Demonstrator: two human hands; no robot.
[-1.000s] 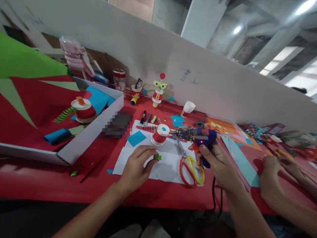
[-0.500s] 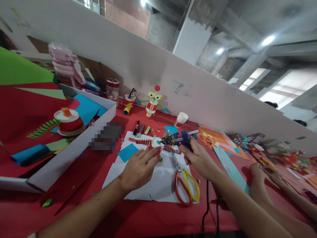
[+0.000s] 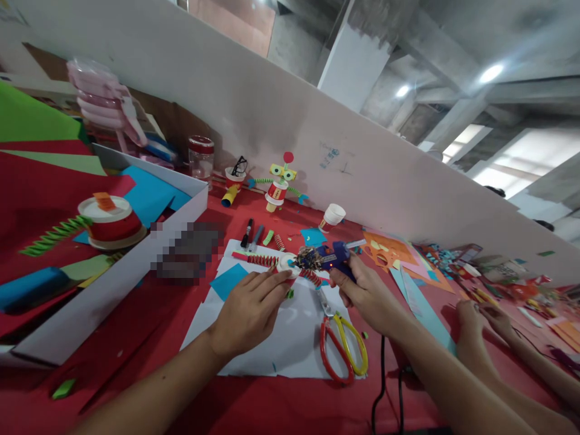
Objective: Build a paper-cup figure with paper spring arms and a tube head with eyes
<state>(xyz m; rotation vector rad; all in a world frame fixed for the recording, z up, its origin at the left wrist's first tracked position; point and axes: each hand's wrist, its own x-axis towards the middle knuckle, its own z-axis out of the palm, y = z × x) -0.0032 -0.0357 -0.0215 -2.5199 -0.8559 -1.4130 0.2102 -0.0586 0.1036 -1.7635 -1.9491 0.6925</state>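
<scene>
My left hand (image 3: 251, 308) is closed on a small paper cup (image 3: 287, 262) with a white base, lying over white paper (image 3: 254, 353). Red folded-paper springs (image 3: 263, 260) stick out from both sides of the cup. A dark blue glue gun (image 3: 341, 260) is gripped in my right hand (image 3: 360, 287); its grimy nozzle end points left at the cup's base, close to a small blue spot. Whether the tip touches cannot be made out. Below the gun lie scissors (image 3: 336, 344) with one red and one yellow handle.
A finished cup figure (image 3: 277, 192) stands by the white partition (image 3: 272, 103), with stacked cups (image 3: 333, 216) to its right. At left is a white box (image 3: 176, 211) with coloured paper. Another person's hands (image 3: 471, 320) are at right. Black cords (image 3: 383, 386) hang near my right forearm.
The glue gun's nozzle has moved slightly left and down, closer to the cup's base. The view has shifted a little, and my left hand still holds the cup.
</scene>
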